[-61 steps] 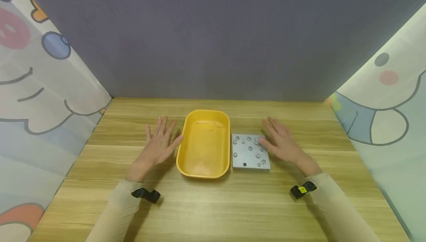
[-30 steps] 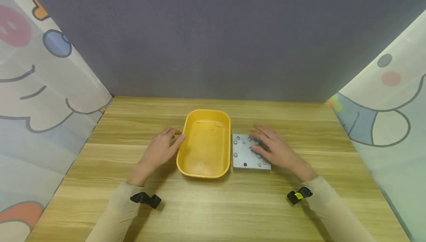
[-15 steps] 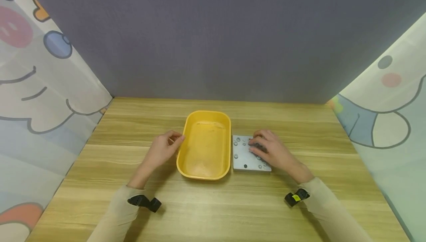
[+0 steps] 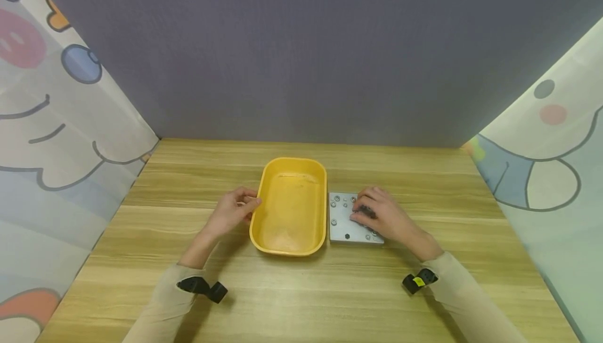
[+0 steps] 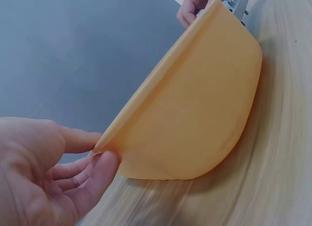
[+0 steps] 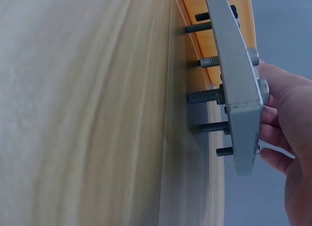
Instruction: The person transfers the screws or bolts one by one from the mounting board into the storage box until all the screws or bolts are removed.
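Note:
My left hand (image 4: 230, 212) pinches the left rim of a yellow plastic tray (image 4: 288, 217), thumb on one side and fingers on the other. In the left wrist view, the outer wall of the tray slopes down to the table. To the right of the tray lies a square silver metal plate (image 4: 341, 228) set with several bolts. My right hand (image 4: 385, 218) is over its upper right part, the thumb and forefinger curled around a bolt head that they mostly hide. Seen from the right wrist, threaded shanks (image 6: 207, 96) stick out under the plate and bolt heads (image 6: 263, 91) stand beside the fingers.
The wood-grain table (image 4: 301, 301) ends at a grey wall (image 4: 301, 60) behind. Curtains with cartoon prints hang on the left (image 4: 70, 123) and right (image 4: 556, 149). Each wrist carries a black strap with a small camera.
Both hands have come inward from spread fingers. The left has taken hold of the tray's rim; the right has moved left onto the plate and curled its fingers at a bolt.

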Demonstrator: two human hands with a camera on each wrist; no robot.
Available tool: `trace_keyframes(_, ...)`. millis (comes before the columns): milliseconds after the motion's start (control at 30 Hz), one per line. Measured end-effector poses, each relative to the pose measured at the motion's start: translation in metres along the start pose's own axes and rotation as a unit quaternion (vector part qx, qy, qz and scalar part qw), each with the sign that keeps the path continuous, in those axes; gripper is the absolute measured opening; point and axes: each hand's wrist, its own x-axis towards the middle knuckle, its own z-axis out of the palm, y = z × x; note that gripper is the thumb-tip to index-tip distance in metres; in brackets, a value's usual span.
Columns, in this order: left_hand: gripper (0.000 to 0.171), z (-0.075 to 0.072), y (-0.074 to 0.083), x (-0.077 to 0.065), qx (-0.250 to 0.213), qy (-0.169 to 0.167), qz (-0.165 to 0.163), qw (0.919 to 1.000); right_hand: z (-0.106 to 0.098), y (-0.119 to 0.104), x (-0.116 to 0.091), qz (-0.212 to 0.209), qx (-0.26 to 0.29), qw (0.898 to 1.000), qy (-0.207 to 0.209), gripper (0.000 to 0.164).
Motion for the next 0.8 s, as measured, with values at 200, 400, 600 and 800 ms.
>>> trace_keyframes(200, 0.038, 0.0021, 0.0008, -0.0003, -0.01, 0.0, -0.016, 0.9998, -0.0023, -0.0024, 0.002, 0.014, 0.002, 1.0, -0.013, 0.021)
trace_keyframes(400, 0.039, 0.0038, 0.0037, -0.0015, -0.015, 0.004, -0.018, 0.9997, -0.0042, -0.005, 0.004, 0.033, 0.001, 0.999, -0.03, 0.02)
trace_keyframes(600, 0.041, 0.0041, 0.0051, -0.0021, -0.013, -0.001, -0.022, 0.9997, -0.0038, -0.0061, 0.0057, 0.038, -0.001, 0.999, -0.032, 0.019)
trace_keyframes(800, 0.042, 0.0042, 0.0048, -0.0027, -0.03, -0.007, -0.034, 0.9989, -0.0028, -0.005, 0.0067, 0.031, -0.002, 0.999, -0.024, 0.019)
